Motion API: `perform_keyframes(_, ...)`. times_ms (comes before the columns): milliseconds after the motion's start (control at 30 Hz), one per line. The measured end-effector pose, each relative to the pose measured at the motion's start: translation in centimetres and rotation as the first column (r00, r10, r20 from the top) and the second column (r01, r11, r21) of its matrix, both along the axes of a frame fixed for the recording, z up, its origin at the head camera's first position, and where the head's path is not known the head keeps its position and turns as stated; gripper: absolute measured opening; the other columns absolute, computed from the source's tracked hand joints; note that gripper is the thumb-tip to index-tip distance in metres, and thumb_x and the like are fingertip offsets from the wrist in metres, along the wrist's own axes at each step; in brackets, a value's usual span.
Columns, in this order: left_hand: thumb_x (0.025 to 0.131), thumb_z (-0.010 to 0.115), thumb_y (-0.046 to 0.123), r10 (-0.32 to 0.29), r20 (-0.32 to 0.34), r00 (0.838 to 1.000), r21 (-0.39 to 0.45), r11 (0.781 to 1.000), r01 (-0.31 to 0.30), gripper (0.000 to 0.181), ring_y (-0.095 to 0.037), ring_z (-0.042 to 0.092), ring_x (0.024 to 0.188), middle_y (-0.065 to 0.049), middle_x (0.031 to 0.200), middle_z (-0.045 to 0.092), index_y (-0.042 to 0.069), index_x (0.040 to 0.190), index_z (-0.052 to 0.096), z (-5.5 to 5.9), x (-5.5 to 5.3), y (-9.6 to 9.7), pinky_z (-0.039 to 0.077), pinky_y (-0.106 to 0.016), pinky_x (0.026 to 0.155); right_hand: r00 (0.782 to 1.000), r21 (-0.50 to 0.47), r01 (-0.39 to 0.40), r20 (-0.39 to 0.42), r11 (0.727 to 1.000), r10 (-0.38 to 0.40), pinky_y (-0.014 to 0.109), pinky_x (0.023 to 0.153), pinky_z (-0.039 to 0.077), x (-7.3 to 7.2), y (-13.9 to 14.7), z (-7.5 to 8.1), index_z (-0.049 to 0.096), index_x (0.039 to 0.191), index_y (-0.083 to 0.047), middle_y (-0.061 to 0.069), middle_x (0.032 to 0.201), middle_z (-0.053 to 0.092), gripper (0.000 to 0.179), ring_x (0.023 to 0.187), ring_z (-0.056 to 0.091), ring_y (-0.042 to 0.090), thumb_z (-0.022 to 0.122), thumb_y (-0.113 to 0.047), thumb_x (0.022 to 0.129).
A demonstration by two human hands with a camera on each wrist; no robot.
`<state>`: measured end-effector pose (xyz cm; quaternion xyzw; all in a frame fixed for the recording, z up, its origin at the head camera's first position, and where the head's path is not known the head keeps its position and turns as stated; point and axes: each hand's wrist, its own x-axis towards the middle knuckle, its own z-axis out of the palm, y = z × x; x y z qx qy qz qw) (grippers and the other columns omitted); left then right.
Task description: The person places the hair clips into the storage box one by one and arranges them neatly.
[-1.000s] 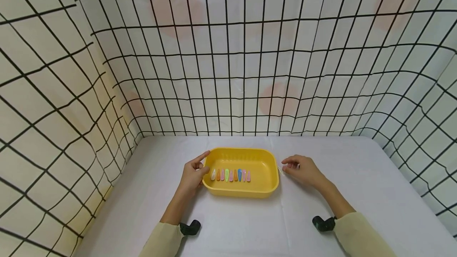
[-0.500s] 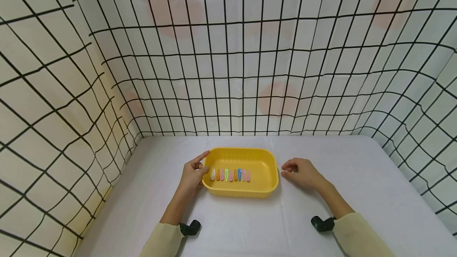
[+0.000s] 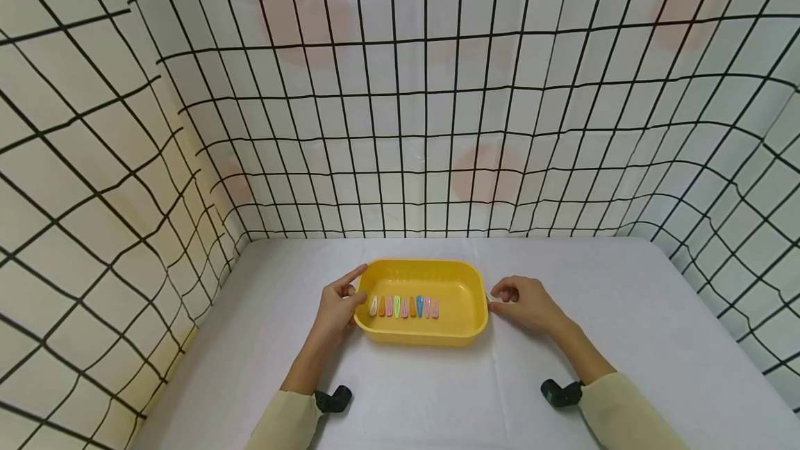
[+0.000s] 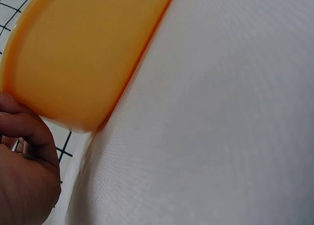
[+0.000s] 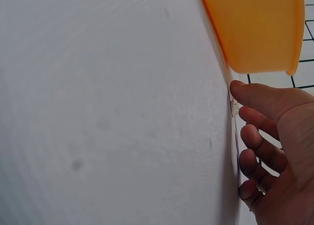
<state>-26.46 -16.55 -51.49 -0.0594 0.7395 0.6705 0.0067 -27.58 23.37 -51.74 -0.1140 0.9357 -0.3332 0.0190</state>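
A yellow plastic tray [image 3: 462,297] lies on the white table, with a row of several coloured hair clips [image 3: 404,307] inside. My left hand [image 3: 337,307] grips the tray's left end, thumb over the rim; the fingers below are partly hidden. In the left wrist view, this hand [image 4: 29,161] curls at the tray's corner [image 4: 73,63]. Just beyond the tray's right end, my right hand [image 3: 528,304] pinches a small, thin white thing [image 3: 490,296] between thumb and index finger. The right wrist view shows this white thing [image 5: 235,108] by the fingertips, its kind unclear.
White cloth covers the table [image 3: 425,394]. A white wall with a black grid [image 3: 406,110] stands behind and on both sides. Dark wrist cameras [image 3: 333,399] sit at both sleeves.
My right hand has lowered slightly and moved a little left, its thumb and index finger closing on the white thing. The left hand, tray and hair clips stay put.
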Motion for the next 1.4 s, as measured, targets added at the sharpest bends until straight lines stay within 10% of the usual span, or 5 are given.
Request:
perform_keyframes(900,0.084,0.065,-0.001,0.009,0.017,1.000,0.001,1.000,-0.009,0.062,-0.011,0.034,0.043,-0.001,0.075,0.045,0.029,0.139,0.066,-0.1,-0.2,0.0,0.034,-0.019,0.040,0.997,0.076,0.069,0.029,0.995,-0.072,0.029,0.067,0.042,0.6,1.1,0.4,0.072,0.081,-0.016,0.000,0.077,0.060,0.022,0.078,0.051,0.018,0.071,-0.035,0.093)
perform_keyframes(1400,0.086,0.064,-0.001,0.005,0.019,1.000,0.001,1.000,-0.005,0.061,-0.011,0.034,0.043,0.000,0.074,0.045,0.029,0.139,0.066,-0.1,-0.2,0.0,0.034,-0.019,0.040,0.995,0.083,-0.096,-0.016,0.992,0.098,0.028,0.078,0.042,-0.1,2.7,-0.1,0.063,0.135,-0.013,-0.001,0.101,0.056,0.069,0.093,0.048,0.018,0.086,-0.046,0.078)
